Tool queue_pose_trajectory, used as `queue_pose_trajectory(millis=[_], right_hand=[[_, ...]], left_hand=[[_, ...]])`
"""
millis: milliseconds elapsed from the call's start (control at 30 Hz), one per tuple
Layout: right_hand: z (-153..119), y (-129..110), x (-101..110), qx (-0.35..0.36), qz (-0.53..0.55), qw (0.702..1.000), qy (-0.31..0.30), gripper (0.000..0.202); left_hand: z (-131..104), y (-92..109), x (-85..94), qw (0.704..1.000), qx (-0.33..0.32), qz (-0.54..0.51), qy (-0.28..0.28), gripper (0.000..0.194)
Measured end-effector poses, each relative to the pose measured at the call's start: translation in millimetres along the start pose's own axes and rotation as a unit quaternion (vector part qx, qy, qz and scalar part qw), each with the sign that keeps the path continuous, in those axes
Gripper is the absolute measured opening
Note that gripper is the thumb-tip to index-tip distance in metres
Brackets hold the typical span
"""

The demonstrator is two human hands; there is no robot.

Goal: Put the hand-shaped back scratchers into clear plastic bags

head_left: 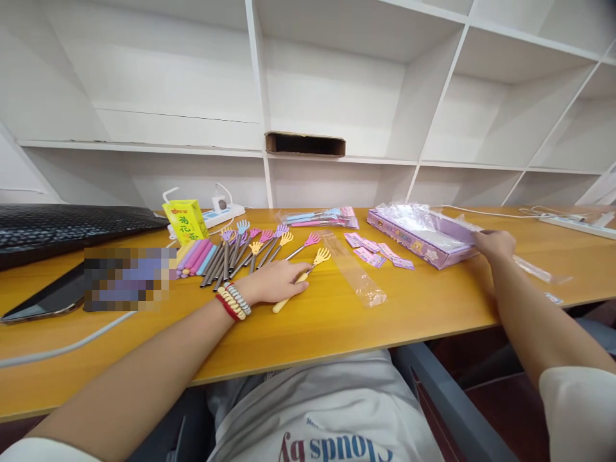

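Note:
My left hand (276,282) rests on the table with its fingers closed around a yellow back scratcher (289,300). The claw of that scratcher points away to the right and its handle end points toward me. Beside this hand lies a bunch of metal back scratcher rods (226,260) with pink, purple, blue and yellow claws. To their left is a stack of coloured handles (196,256). At the right, my right hand (495,246) is closed at the right end of a purple printed box (414,247) holding clear plastic bags (409,217). Its fingertips are partly hidden.
Small pink cards (378,251) and a long clear bag (359,276) lie mid-table. Behind them are packaged back scratchers (322,217). A yellow drink carton (185,221), power strip (226,215), phone (45,292) and white cable (72,346) are at left. White shelves (337,83) rise behind.

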State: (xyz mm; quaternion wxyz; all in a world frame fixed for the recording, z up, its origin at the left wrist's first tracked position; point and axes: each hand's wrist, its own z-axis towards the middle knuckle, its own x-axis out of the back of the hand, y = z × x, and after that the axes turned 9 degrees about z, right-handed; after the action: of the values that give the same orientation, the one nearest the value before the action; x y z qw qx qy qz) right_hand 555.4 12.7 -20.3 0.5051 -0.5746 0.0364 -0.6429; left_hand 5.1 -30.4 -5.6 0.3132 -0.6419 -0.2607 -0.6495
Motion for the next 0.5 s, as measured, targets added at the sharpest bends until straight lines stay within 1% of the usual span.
queue_pose_trajectory(millis=[100,267,300,433,500], right_hand=[[-1,4,-4,-0.013,0.015,1.000,-0.009,0.039],[13,20,-10,-0.032,0.007,0.999,0.004,0.040],[16,24,-12,-0.029,0.009,1.000,0.006,0.041],[20,42,-17,-0.003,0.021,0.998,0.055,0.039],[23,51,-19,0.024,0.005,0.997,0.072,0.041]], left_hand=[[2,0,1.4,1.000,0.004,-0.007,-0.005,0.043],[6,0,0.3,0.999,0.021,-0.013,-0.021,0.047],[6,1,-0.3,0.999,0.024,-0.011,-0.025,0.047],[6,4,-2.7,0.998,0.037,-0.007,-0.045,0.045],[5,4,-3.2,0.997,0.037,-0.018,-0.058,0.045]])
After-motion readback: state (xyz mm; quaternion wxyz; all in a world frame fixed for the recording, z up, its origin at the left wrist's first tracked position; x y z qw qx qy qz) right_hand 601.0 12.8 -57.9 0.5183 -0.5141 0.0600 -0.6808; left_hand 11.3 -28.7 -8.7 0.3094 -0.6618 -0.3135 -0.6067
